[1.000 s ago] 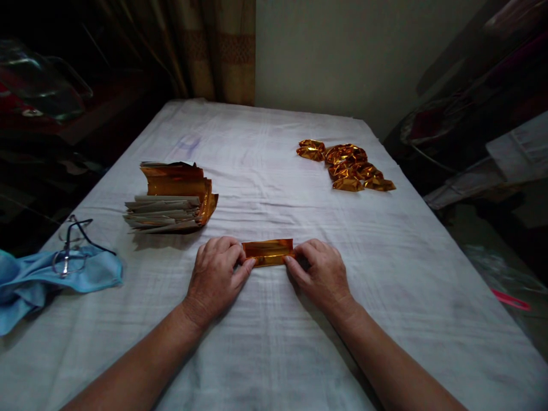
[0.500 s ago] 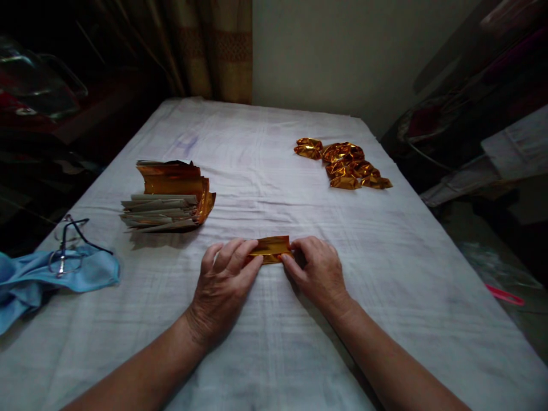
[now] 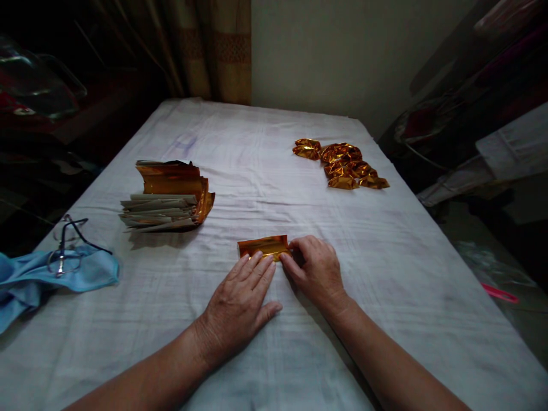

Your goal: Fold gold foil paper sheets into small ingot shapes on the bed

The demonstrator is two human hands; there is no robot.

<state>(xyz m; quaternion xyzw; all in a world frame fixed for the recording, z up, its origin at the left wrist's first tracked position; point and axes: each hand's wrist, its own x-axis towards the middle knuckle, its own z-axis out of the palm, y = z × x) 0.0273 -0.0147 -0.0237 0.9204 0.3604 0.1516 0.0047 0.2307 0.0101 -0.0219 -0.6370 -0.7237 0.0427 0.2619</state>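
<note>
A strip of shiny gold foil paper [image 3: 262, 244] lies on the white cloth in front of me, its near edge folded over. My left hand [image 3: 246, 297] lies flat with its fingers stretched out, the fingertips pressing on the near edge of the foil paper and the thumb out to the side. At the right end of the foil paper, my right hand [image 3: 314, 268] pinches it between thumb and forefinger. To the left stands a stack of gold foil papers [image 3: 171, 200] with grey backs. Folded gold foil pieces [image 3: 342, 162] lie in a heap at the far right.
Glasses [image 3: 64, 251] rest on a blue cloth [image 3: 92, 271] at the left edge. A white sheet [image 3: 257, 354] with creases covers the table. A curtain [image 3: 209, 51] and a wall are behind it. Something pink [image 3: 500, 293] lies beyond the right edge.
My left hand has let go of the left end of the foil paper and flattened, its fingertips now lying along the near fold. My right hand stays at the right end.
</note>
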